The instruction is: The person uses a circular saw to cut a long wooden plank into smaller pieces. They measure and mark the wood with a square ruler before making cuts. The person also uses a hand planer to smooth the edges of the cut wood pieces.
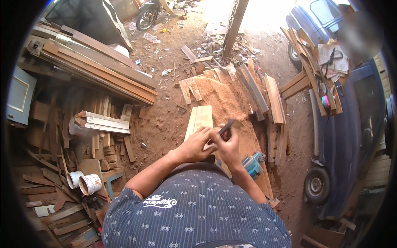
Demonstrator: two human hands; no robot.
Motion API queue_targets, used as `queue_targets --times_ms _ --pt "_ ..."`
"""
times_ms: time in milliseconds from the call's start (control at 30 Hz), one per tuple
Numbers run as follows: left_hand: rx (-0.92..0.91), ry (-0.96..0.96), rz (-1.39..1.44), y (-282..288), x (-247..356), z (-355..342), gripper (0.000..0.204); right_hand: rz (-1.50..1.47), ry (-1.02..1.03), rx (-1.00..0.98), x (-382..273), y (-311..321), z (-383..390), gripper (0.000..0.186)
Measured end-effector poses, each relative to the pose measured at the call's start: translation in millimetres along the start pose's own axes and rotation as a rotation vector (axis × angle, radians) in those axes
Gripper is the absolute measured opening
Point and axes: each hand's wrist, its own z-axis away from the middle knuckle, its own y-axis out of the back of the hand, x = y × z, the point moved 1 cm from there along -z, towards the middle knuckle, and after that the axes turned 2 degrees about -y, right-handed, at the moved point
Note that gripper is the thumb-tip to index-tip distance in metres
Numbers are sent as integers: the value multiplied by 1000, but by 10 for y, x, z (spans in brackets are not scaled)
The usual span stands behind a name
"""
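Observation:
A pale wooden board (202, 117) points away from me, its near end covered by my hands. My left hand (197, 144) is closed at that end, fingers bent and partly hidden; the grip seems to be on the board. Close beside it on the right, my right hand (228, 146) is wrapped round a dark-handled tool (226, 127) with a flat metal part at its far end. The exact kind of tool cannot be made out. The fingers of both hands nearly meet. Right of my right forearm lies a teal power tool (253, 164).
Sawdust (219, 95) spreads beyond the board. Timber planks (275, 99) lean at the right, near a dark blue vehicle (351, 124). Long beams (95, 66) are stacked at the left, above scrap wood and white buckets (89, 184). A post (235, 29) stands ahead.

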Motion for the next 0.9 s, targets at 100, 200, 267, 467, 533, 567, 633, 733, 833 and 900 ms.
queue_targets --times_ms 100,200,267,467,533,567,633,733,833,900 --pt "27 66 -154 102 -32 143 53 46 -65 176 210 260 -160 48" --pt "325 584 50 19 -720 538 61 -42 -5 186 332 511 -91 44" --pt "269 957 564 -7 -993 905 65 42 -46 160 421 598 -62 43" --pt "296 1146 1265 -121 -845 846 57 111 -121 64 1005 885 -117 36" --pt "369 1007 1280 49 -805 794 63 134 -176 -14 1079 812 -146 35" --pt "405 938 1285 139 -810 784 66 115 -185 -56 1118 766 -179 34" --pt "415 853 1252 322 -748 717 68 82 -206 -139 1177 644 -243 34" --pt "449 856 1198 579 -580 662 66 18 -253 -194 1317 435 -362 34" --pt "469 860 1134 648 -696 703 62 36 -236 -216 1345 191 -466 33" --pt "479 846 1149 632 -758 705 61 92 -196 -213 1343 96 -529 31"
